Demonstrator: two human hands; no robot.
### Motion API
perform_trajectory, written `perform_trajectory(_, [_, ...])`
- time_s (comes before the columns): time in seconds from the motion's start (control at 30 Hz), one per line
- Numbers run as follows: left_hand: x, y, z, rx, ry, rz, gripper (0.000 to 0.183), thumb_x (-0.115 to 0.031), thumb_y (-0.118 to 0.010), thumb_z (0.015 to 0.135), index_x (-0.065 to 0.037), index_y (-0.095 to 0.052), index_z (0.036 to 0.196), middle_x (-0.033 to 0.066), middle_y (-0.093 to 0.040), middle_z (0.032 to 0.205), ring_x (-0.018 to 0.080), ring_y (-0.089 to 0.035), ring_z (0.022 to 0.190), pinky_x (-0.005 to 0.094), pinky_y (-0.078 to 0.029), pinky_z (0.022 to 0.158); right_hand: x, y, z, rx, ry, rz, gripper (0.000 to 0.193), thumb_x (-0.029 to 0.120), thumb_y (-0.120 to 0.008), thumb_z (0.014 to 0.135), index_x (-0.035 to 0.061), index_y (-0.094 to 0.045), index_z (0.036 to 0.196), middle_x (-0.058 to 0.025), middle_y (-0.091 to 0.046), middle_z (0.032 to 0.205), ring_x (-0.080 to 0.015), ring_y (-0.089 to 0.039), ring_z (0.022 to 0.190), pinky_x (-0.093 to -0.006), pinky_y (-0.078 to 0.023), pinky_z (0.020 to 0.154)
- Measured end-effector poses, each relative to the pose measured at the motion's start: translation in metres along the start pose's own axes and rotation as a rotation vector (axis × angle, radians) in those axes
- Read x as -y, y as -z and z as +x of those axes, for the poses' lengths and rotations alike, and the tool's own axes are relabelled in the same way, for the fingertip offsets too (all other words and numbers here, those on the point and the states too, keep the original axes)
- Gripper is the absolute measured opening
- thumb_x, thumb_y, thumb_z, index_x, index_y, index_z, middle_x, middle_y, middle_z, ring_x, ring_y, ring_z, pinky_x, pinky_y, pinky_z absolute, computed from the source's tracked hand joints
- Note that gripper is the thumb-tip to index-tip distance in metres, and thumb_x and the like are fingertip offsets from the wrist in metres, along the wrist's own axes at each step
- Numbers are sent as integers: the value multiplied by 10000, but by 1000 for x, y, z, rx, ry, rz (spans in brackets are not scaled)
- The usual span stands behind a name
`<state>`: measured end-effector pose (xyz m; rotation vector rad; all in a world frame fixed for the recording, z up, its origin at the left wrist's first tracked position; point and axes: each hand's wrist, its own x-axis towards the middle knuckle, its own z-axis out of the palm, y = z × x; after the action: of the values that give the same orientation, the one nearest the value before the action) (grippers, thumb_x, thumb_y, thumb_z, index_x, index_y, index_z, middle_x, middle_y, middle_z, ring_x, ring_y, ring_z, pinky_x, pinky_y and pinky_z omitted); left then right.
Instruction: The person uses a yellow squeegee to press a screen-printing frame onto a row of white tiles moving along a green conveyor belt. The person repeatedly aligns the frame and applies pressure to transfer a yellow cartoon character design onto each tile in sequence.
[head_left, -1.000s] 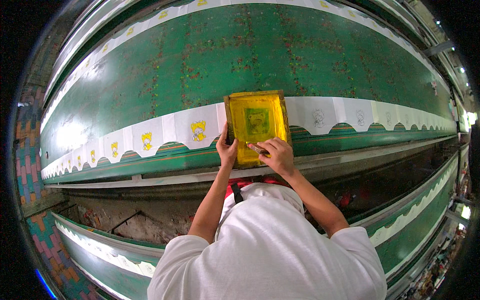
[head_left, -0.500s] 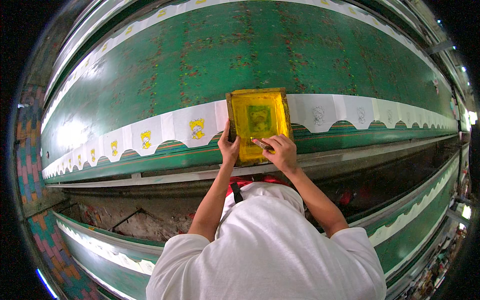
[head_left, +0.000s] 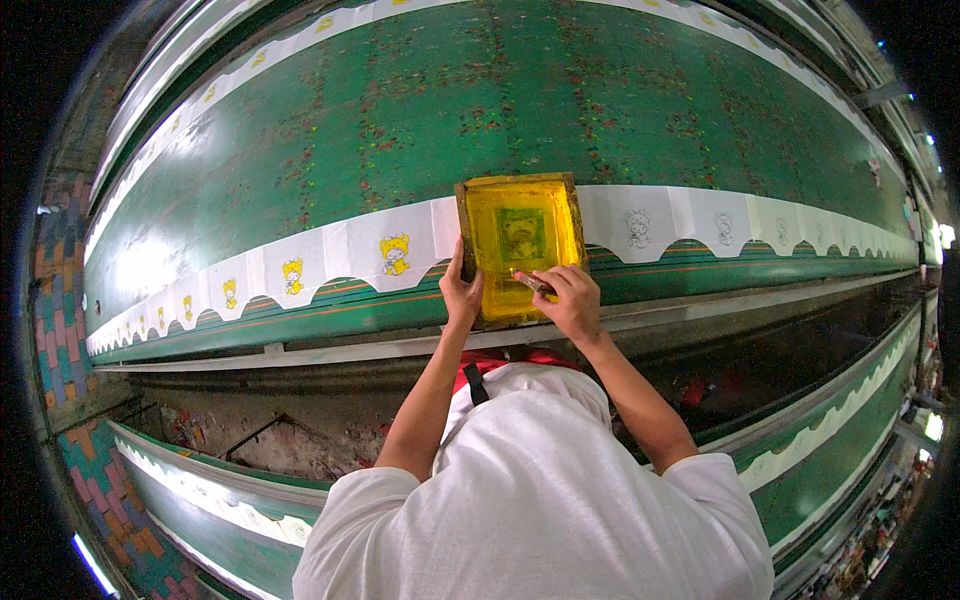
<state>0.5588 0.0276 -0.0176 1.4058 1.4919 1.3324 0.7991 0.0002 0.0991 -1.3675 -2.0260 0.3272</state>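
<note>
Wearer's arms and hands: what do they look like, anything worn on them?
White short sleeves, left and right, loose, ending above the elbows; plain white shirt. Forearms uncovered. Left hand and right hand ungloved. No watch or bracelet visible; finger details too small to tell.

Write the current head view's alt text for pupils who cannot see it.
A person's left hand grips a yellow screen-printing frame while the right hand holds a small tool inside it. White scalloped panels on the green table carry yellow cartoon figures left of the frame, uncoloured outlines right.
</note>
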Motion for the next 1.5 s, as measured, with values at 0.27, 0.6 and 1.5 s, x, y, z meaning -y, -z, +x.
perform_trajectory(0.27, [-4,4,0,38,56,34,851,19,-729,934,-96,-444,1728,209,-584,1661,195,-567,1500,322,-501,1117,1,2,4,17,-3,-5,365,163,-874,782,101,-804,1134,-58,-752,1035,-298,-724,978,-450,-598,888])
perform_trajectory(0.6, [-16,7,1,103,110,114,833,29,-744,974,-65,-416,1734,232,-555,1678,295,-553,1537,407,-476,1215,3,1,3,33,-93,27,280,165,-847,930,34,-777,1168,-129,-751,1015,-340,-742,955,-457,-614,829])
perform_trajectory(1.5, [-12,-1,-8,131,-28,19,820,-97,-599,1121,-63,-140,1800,243,-245,1840,402,-290,1686,429,-286,1344,-12,-26,36,192,-757,-495,365,291,-694,1101,-36,-632,1251,-242,-752,1066,-413,-766,1001,-517,-649,836])
